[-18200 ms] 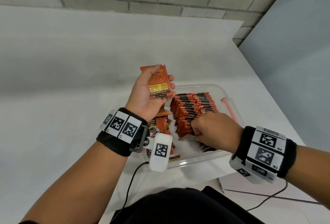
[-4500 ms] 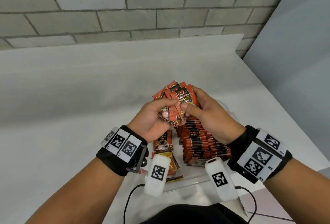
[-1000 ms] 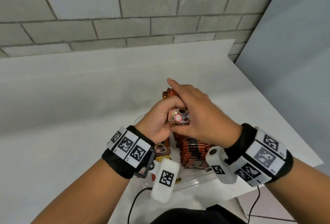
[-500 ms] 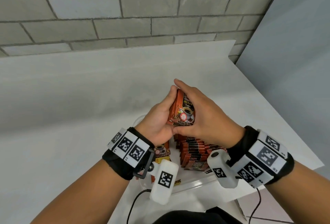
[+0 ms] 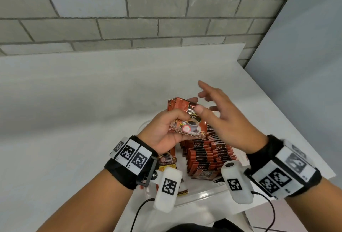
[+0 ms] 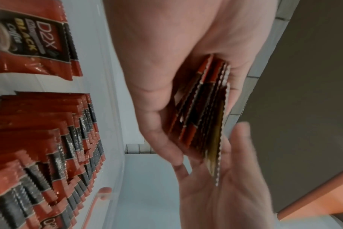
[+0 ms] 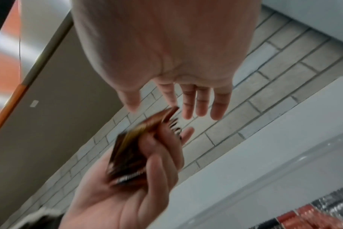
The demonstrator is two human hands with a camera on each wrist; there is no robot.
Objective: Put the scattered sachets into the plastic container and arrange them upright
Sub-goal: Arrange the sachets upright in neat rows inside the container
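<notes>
A person's left hand (image 5: 162, 130) gripped a squared-up bundle of sachets (image 5: 187, 120) above the plastic container (image 5: 201, 194), thumb across the printed faces and fingers curled behind. The right hand (image 5: 227, 119) hovered just to the bundle's right with fingers spread wide, holding nothing; whether its thumb touched the front sachet could not be told from the head view. Below both hands, rows of filed sachets (image 5: 209, 156) stood on edge inside the container, which sat on the white surface (image 5: 74, 120), and a few loose sachets (image 5: 166, 159) lay flat along the container's left side under the left wrist. The bundle's long axis ran roughly upright, tilted slightly toward the right hand, with its lower edges pointing down at the rows. The left hand, being directly over the container, looked better placed to lower the bundle, while the free right hand was nearer the standing rows and could part them to make a slot.
</notes>
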